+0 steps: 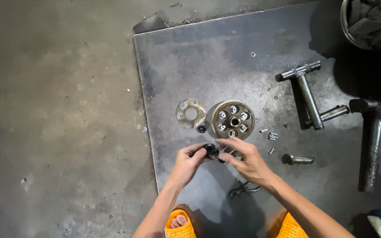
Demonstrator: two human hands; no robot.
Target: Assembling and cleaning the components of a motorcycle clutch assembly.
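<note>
Presently both hands meet over the near part of a dark steel plate [261, 39] that lies on the concrete floor [58, 110]. The left hand [186, 163] pinches a small black rubber piece [210, 149] at its fingertips; its grip is narrow and closed on that piece. The right hand [245, 161] comes in from the opposite side, fingers bent, tips touching or just beside the same piece; whether it also clamps it cannot be told. The piece sits between the two hands, nearer the left one. It looks rounded, and no long axis can be made out.

Just beyond the hands lies a round toothed hub [233, 119] with a ring of pale inserts, flat on the plate. Beside it, to the left, rests a flat metal disc [191, 113] with holes, and a second small black rubber part [202, 128] lies at that disc's near edge. A scatter of small screws [270, 135] lies just right of the hub, with a short threaded bolt [297, 159] near the right wrist. Further right lie a T-handled wrench [308, 94] and long sockets [373, 141], well apart from the hands. A pair of pliers [242, 188] lies under the right forearm. Nothing stands between hands and hub.
</note>
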